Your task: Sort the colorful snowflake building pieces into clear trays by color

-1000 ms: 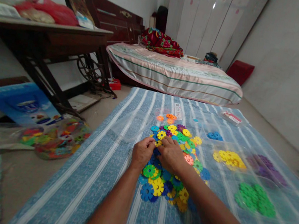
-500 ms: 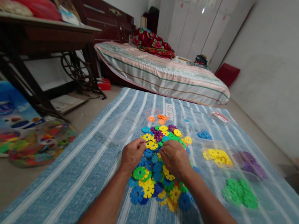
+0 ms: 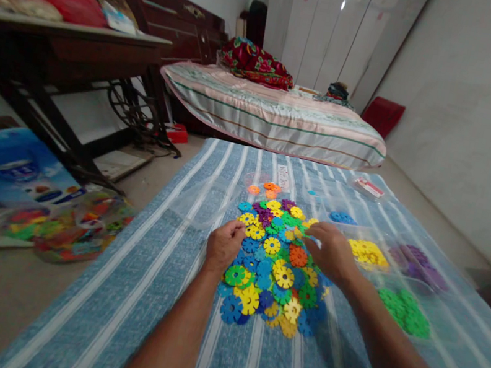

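A heap of flower-shaped plastic discs [image 3: 267, 272] in blue, yellow, green, orange and purple lies on the striped cloth [image 3: 156, 269]. My left hand [image 3: 224, 246] rests at the heap's left edge, thumb and index finger pressed together. Whatever it may pinch is too small to make out. Over the heap's right side is my right hand [image 3: 333, 250], its fingers bent and a little apart near the yellow and green discs, with nothing visible between them.
To the right, clear containers hold yellow discs [image 3: 366, 253], purple discs [image 3: 422, 267], green discs [image 3: 405, 311] and blue discs [image 3: 342, 217]. A few orange discs [image 3: 272, 188] lie beyond the heap. Bags of colourful pieces [image 3: 82, 232] stand on the floor at left. A bed [image 3: 270, 119] stands behind.
My right hand has moved right, from the middle of the heap to its right side, uncovering an orange disc and several others. My left hand has stayed at the left edge. The view has shifted slightly.
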`<state>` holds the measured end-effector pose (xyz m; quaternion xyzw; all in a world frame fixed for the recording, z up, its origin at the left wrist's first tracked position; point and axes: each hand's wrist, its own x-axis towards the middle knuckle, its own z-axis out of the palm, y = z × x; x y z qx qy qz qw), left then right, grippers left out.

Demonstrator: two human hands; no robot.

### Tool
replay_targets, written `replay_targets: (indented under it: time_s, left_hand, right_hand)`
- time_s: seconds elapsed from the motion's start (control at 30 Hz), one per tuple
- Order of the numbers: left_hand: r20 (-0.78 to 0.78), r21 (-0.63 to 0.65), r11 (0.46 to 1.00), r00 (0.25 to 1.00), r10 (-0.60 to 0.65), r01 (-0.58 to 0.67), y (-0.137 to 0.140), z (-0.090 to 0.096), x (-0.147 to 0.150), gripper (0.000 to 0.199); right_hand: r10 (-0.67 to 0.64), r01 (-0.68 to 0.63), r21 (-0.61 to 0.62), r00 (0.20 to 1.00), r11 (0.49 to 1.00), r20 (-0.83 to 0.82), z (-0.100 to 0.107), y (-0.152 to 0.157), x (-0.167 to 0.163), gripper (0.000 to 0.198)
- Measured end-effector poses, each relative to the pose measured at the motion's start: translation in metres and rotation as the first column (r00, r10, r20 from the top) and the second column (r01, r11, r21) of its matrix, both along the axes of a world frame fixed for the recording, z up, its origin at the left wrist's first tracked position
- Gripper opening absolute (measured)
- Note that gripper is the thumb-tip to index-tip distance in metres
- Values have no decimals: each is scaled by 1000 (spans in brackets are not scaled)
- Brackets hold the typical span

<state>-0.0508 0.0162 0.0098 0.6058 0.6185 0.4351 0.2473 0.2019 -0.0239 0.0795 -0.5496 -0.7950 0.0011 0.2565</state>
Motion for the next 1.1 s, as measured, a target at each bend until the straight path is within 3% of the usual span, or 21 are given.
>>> replay_targets:
  time_s: [0.13, 0.2, 0.27, 0.43, 0.7, 0.9, 1.1]
  left_hand:
    - [-11, -3, 1000, 1000, -1, 1, -1, 1, 0, 23]
    - [-12, -2, 1000, 1000, 0, 0, -1, 1, 0, 23]
    - [-11, -1, 1000, 1000, 0, 0, -1, 2, 0, 23]
    - [-9, 1, 1000, 1000, 1, -1, 0, 2, 1, 23]
    - [-12, -9, 1000, 1000, 9, -9, 1, 2, 2, 22]
    - [-24, -3, 1000, 1000, 8, -8, 1, 4, 2, 23]
    - [-2, -12, 1000, 1000, 2, -2, 2, 3, 2, 24]
  right_hand:
    - [192, -193, -123, 981, 974, -19, -9, -28, -22, 13]
    - [223, -219, -169, 975, 961, 2, -10, -36, -24, 9]
    - [197, -185, -207, 980, 961, 34, -11, -43, -21, 10]
    - [163, -150, -250, 986, 957, 31, -17, -56, -5, 31]
    - [72, -93, -231, 992, 968, -99, -26, -69, 11, 26]
    - [74, -86, -179, 994, 980, -77, -30, -78, 6, 24]
    - [77, -80, -147, 997, 986, -23, -38, -62, -11, 19]
